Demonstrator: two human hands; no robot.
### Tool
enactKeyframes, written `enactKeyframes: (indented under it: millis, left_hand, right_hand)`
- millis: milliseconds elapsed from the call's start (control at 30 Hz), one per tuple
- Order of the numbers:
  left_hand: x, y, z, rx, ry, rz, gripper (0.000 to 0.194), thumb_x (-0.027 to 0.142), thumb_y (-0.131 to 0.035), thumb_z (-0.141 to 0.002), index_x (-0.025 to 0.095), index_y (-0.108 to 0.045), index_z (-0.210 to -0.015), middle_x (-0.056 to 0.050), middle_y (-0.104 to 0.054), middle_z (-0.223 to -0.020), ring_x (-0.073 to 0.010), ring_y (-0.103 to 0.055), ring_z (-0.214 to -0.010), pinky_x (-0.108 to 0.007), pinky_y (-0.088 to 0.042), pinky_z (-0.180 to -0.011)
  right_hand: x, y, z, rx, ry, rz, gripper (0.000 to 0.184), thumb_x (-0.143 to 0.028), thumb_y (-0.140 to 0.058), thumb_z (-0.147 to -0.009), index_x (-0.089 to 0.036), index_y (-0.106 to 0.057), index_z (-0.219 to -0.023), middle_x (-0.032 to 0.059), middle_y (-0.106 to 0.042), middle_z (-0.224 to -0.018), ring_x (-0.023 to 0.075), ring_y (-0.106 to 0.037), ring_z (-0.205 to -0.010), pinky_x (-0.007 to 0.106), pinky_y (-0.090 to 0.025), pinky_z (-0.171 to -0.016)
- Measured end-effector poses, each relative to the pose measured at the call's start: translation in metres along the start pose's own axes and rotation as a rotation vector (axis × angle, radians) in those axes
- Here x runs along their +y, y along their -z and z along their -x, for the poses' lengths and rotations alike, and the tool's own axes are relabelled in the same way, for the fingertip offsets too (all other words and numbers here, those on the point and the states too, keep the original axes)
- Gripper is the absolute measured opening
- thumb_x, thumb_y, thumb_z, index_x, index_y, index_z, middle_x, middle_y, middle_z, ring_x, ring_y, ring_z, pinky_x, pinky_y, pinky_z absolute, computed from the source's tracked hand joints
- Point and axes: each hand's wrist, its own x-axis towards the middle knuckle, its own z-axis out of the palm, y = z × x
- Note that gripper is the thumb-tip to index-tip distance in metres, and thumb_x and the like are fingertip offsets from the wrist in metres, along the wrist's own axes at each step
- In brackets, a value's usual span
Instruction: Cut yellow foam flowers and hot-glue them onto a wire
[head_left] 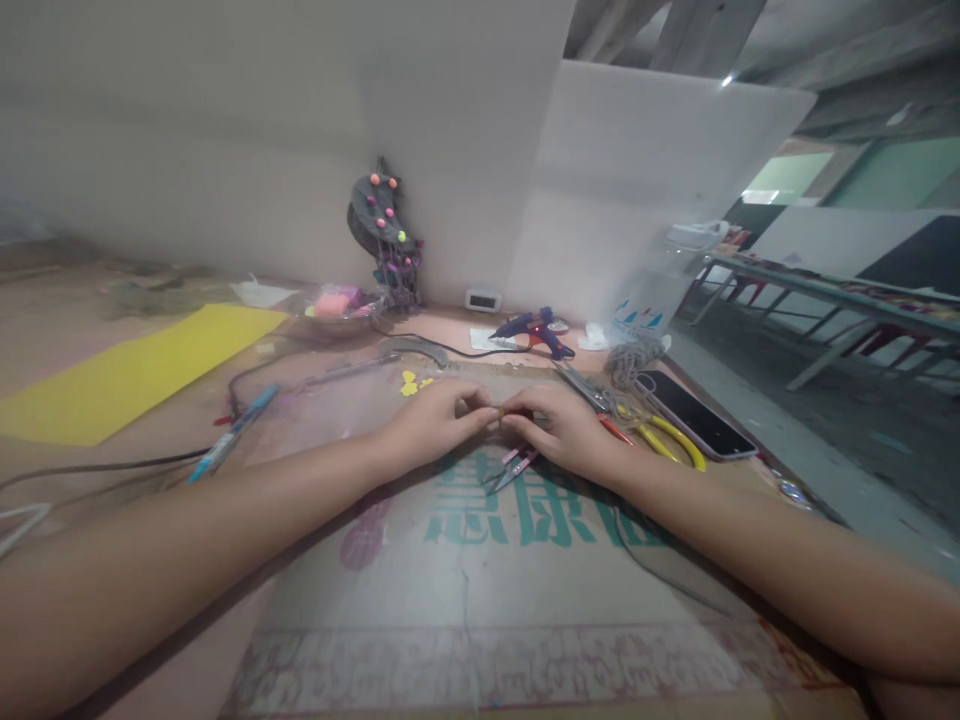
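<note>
My left hand (pixel 442 425) and my right hand (pixel 555 425) meet over the printed board, fingertips pinched together. Between them is something tiny and brownish-yellow (pixel 501 412), too small to name. Below the right hand lies a pair of pink-handled thread snips (pixel 511 470), blades pointing down-left. Several yellow paper flower pieces (pixel 409 382) lie just beyond the left hand. Beside the right wrist rest scissors with yellow handles (pixel 675 440) and a tool with red handles (pixel 616 430).
A glue gun (pixel 529 328) with its cord lies at the back. A grey moon ornament with pompoms (pixel 381 215) leans on the wall. Yellow paper (pixel 142 370) and a blue pen (pixel 234 432) are left; a phone (pixel 697 415) and grey yarn (pixel 634 362) are right.
</note>
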Motion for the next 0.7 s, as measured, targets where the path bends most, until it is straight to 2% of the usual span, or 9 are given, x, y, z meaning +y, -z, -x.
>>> enactKeyframes:
  millis: [133, 333, 467, 700]
  left_hand:
    - [0.0007, 0.0, -0.0004, -0.02, -0.022, -0.029, 0.019, 0.032, -0.056, -0.088, 0.018, -0.068, -0.082, -0.001, -0.069, -0.079, -0.0166, -0.061, -0.075, -0.026, -0.043, -0.065]
    - [0.0043, 0.0007, 0.0002, 0.039, 0.012, -0.032, 0.019, 0.037, -0.064, -0.084, 0.019, -0.069, -0.088, -0.003, -0.072, -0.091, -0.0191, -0.063, -0.086, -0.029, -0.045, -0.075]
    - [0.0046, 0.0016, 0.0011, 0.037, -0.056, -0.088, 0.017, 0.031, -0.059, -0.088, 0.019, -0.069, -0.081, -0.003, -0.071, -0.086, -0.0185, -0.063, -0.084, -0.029, -0.044, -0.076]
    - [0.0033, 0.0027, 0.001, 0.024, -0.153, -0.133, 0.017, 0.025, -0.054, -0.09, 0.018, -0.068, -0.082, -0.003, -0.071, -0.085, -0.0183, -0.062, -0.084, -0.029, -0.044, -0.076]
  right_hand:
    - [-0.0012, 0.0003, -0.0002, 0.002, -0.014, -0.02, 0.016, -0.02, -0.054, -0.091, -0.017, -0.069, -0.086, 0.0044, -0.071, -0.077, 0.0159, -0.062, -0.071, 0.027, -0.045, -0.068]
    - [-0.0014, -0.0005, -0.0002, -0.022, -0.022, -0.024, 0.016, -0.02, -0.054, -0.091, -0.017, -0.067, -0.082, 0.0031, -0.07, -0.075, 0.0154, -0.061, -0.07, 0.027, -0.044, -0.069]
    - [-0.0023, -0.0011, -0.0002, -0.026, -0.017, -0.015, 0.017, -0.022, -0.054, -0.091, -0.017, -0.067, -0.082, 0.0031, -0.07, -0.074, 0.015, -0.06, -0.069, 0.027, -0.043, -0.069]
    - [-0.0023, -0.0016, 0.0003, -0.025, 0.016, 0.014, 0.018, -0.022, -0.054, -0.091, -0.017, -0.067, -0.08, 0.0038, -0.069, -0.073, 0.0151, -0.06, -0.067, 0.027, -0.043, -0.067]
